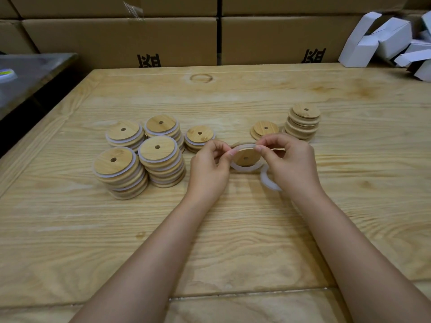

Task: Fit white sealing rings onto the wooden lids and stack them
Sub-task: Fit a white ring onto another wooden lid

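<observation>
1. Stretching a white ring (245, 170) over a wooden lid (246, 158) at mid-surface (233, 241), the left hand (210, 164) and right hand (289, 159) each pinch the ring's far edge.
2. A spare ring (268, 181) curls by the right palm; whether it is held cannot be told.
3. Five ringed stacks (163, 164) stand to the left, apparently finished.
4. Bare lids (303, 122) wait on the right, so the task is likely past halfway.
</observation>
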